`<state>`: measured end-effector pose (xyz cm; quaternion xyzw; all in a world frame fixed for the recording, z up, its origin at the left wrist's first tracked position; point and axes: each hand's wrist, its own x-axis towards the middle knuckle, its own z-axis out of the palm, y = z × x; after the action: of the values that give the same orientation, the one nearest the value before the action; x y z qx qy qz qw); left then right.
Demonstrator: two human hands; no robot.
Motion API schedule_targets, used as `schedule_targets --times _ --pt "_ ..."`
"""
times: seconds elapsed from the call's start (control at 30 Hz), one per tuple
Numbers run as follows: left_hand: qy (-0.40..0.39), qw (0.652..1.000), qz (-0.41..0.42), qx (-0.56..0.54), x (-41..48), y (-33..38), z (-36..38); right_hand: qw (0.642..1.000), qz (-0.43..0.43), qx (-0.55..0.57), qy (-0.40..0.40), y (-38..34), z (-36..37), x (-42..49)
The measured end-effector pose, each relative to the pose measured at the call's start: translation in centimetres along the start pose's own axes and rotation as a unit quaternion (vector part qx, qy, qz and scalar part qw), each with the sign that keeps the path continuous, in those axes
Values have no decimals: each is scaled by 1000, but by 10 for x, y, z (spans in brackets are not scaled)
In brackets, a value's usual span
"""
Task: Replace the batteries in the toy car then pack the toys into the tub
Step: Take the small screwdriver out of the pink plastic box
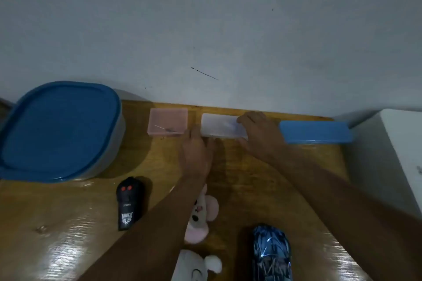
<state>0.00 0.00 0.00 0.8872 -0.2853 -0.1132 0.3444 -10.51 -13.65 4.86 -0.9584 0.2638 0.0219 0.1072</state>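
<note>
Head view, wooden table [68, 223] against a pale wall [205, 18].

Hands: 2. Left hand [196, 150] lies at the left end of the white box [219, 125], fingers curled near its corner; whether they pinch it cannot be told. Right hand [258, 132] lies over the right end of the same box, fingers spread across its top and thumb at the near edge, gripping it.

Small boxes along the wall: 3. 1 pink translucent box [167, 123], a thin item inside it; 1 white box just right of it; 1 blue box [316, 132] furthest right.

Tub: 1, grey with a blue lid [59, 128] shut on it, at the table's far left.

Remote control: 1, black [129, 203], 2 red buttons, in front of the tub.

Plush toys: 2. 1 pink-and-white plush [202, 212] partly under the left forearm; 1 white plush [198, 267] at the near edge.

Toy car: 1, blue-and-black [271, 253], on the table near the bottom edge, right of the plushes, untouched by either hand.
</note>
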Motion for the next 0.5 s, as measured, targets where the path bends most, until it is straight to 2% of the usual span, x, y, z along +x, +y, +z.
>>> schedule_targets --times 0.27,0.5 --pt "38 999 -17 -13 3 -1 1 984 -65 -162 -33 -11 -7 1" --pt "51 998 -45 -18 5 2 2 945 -130 -292 -63 -14 -6 8"
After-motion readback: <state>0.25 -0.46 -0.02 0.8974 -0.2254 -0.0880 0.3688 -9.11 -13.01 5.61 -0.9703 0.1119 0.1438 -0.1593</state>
